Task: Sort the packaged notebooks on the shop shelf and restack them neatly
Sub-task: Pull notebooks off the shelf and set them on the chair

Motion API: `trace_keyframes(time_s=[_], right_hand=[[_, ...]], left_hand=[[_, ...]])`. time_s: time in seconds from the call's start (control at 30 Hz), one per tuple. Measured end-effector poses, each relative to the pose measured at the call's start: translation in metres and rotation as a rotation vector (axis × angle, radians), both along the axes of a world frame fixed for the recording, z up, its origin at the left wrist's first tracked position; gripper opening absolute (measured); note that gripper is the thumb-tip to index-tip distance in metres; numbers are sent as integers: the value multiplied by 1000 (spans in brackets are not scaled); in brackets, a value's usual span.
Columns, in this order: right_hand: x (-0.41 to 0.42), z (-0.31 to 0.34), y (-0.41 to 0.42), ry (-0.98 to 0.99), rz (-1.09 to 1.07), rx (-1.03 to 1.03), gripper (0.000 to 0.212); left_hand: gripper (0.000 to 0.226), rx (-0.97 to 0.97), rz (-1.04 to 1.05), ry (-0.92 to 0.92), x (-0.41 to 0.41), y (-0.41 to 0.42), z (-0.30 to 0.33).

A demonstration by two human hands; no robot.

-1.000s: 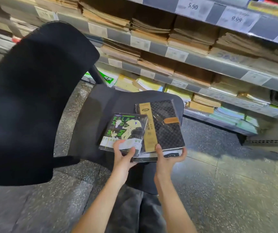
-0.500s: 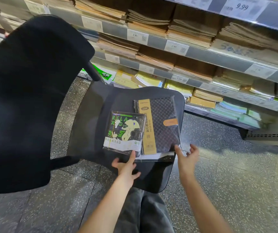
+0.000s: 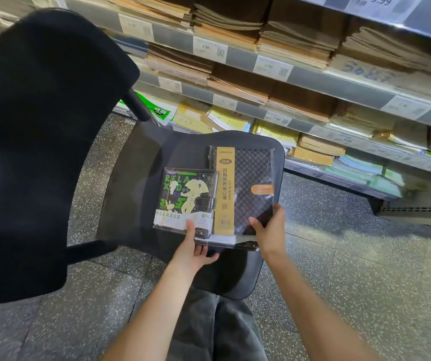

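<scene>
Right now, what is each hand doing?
Left hand: thumb on the green cartoon notebook, holding its near edge.
Right hand: gripping the dark checkered notebook.

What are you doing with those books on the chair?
A person is sorting wrapped notebooks on the seat of a black chair in front of the shop shelves. The left hand holds the near edge of the green cartoon notebook. The right hand grips the corner of the bigger dark checked notebook beside it. Another packet lies underneath them.
</scene>
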State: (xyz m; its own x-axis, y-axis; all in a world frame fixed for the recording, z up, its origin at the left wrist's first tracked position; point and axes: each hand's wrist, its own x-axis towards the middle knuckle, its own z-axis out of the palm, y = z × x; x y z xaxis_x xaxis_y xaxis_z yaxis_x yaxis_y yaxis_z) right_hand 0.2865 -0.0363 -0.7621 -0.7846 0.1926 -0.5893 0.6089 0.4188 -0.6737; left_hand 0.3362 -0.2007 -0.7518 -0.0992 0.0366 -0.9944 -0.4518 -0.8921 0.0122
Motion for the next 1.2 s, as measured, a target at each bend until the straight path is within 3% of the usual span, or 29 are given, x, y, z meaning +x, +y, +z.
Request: trace_keyframes(time_s=[0.23, 0.33, 0.53, 0.87, 0.97, 1.1, 1.2], right_hand=[[-11, 4, -4, 26, -10, -18, 66], [-21, 7, -9, 38, 27, -11, 73], [-25, 5, -14, 23, 135, 62, 66], [-26, -9, -4, 4, 223, 244, 65], [-24, -9, -1, -8, 276, 272, 64], [-21, -6, -2, 5, 336, 305, 66], [-22, -2, -3, 63, 381, 372, 68]], left_hand=[[40, -92, -63, 132, 1, -20, 1], [46, -180, -63, 136, -6, -34, -1], [78, -391, 1, 139, -16, -65, -2], [76, -502, 67, 90, 1, -90, -18], [76, -557, -53, 59, 8, -84, -25], [87, -802, -419, -186, 10, -77, -21], [91, -1086, -630, -92, 8, -75, -16]])
